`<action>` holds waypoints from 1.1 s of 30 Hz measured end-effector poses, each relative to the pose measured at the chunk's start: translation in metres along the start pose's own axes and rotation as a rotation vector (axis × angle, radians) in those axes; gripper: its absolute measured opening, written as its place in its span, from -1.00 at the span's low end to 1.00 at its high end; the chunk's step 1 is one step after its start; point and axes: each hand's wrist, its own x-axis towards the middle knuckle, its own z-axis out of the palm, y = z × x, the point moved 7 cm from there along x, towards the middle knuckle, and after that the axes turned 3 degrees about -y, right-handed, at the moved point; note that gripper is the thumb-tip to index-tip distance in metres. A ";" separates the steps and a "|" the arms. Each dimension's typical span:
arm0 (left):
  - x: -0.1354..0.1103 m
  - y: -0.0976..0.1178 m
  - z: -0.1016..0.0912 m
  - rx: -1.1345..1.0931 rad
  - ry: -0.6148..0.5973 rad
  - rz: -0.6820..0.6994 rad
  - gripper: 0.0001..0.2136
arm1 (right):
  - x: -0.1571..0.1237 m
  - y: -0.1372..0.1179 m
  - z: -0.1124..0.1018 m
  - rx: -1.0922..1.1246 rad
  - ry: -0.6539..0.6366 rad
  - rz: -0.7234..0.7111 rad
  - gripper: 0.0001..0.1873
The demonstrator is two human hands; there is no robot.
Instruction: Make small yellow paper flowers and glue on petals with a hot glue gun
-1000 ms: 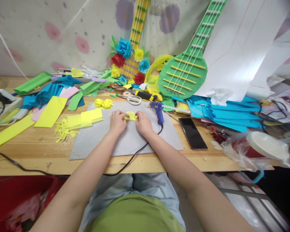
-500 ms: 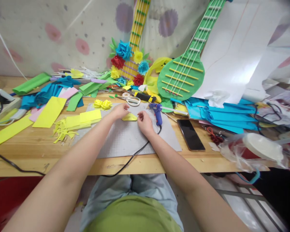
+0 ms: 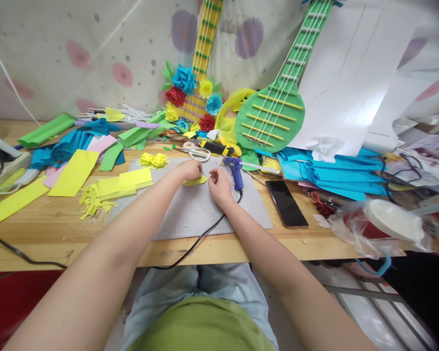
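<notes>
Low over the grey cutting mat (image 3: 183, 219), a small piece of yellow crepe paper (image 3: 195, 182) lies between my two hands. My left hand (image 3: 190, 169) bends over its upper left part with fingers closed, covering some of it. At the paper's right tip, the curled fingers of my right hand (image 3: 219, 186) are pinched together. Just right of that hand lies a blue glue gun (image 3: 235, 173), its black cord running under my right forearm. Scissors (image 3: 199, 154) with white handles rest behind my hands. Two yellow paper flowers (image 3: 153, 160) sit at the mat's back left.
Yellow paper strips (image 3: 131, 180) and shreds lie left, before a pile of coloured crepe paper (image 3: 73, 141). A phone (image 3: 287, 204) lies right, near a plastic-wrapped tub (image 3: 391, 222). Behind stand a green paper instrument (image 3: 270, 117) and a yellow one (image 3: 205, 44) with paper flowers.
My left hand has shifted slightly right and turned over the yellow paper, its fingers now curled in closer to my right hand. The right hand stays nearly in place. The view has shifted slightly.
</notes>
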 end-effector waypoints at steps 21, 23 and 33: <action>-0.048 -0.048 0.022 -0.859 0.450 -0.211 -0.73 | 0.000 -0.003 -0.004 -0.020 -0.012 -0.001 -0.75; -0.056 -0.045 0.025 -0.796 0.433 -0.202 -0.67 | -0.001 -0.005 -0.003 -0.051 -0.033 -0.015 -0.72; -0.090 -0.015 0.021 -0.441 0.508 -0.131 -0.67 | -0.008 -0.023 0.009 -0.223 -0.136 -0.193 -0.68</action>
